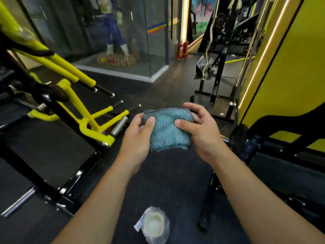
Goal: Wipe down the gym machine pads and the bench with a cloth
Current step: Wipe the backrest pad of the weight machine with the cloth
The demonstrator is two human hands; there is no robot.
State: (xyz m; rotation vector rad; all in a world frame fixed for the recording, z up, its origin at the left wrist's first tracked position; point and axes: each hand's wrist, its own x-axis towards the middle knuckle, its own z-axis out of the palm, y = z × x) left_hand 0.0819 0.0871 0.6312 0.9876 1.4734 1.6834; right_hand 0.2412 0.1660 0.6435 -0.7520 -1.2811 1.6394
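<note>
A folded teal cloth (pixel 168 129) with a dark stitched edge is held up in front of me, above a dark padded bench (pixel 175 173). My left hand (pixel 139 136) grips its left edge, thumb on top. My right hand (pixel 198 127) pinches its right side, thumb pressed on the front and fingers curled over the top corner. The bench surface runs from below the cloth toward me.
A clear plastic bottle (pixel 155 224) with a white cap stands on the bench near me. A yellow and black plate-loaded machine (pixel 73 103) fills the left. Another black machine frame (pixel 216 74) stands ahead right, a yellow wall (pixel 290 76) on the right, a glass case (pixel 123 41) behind.
</note>
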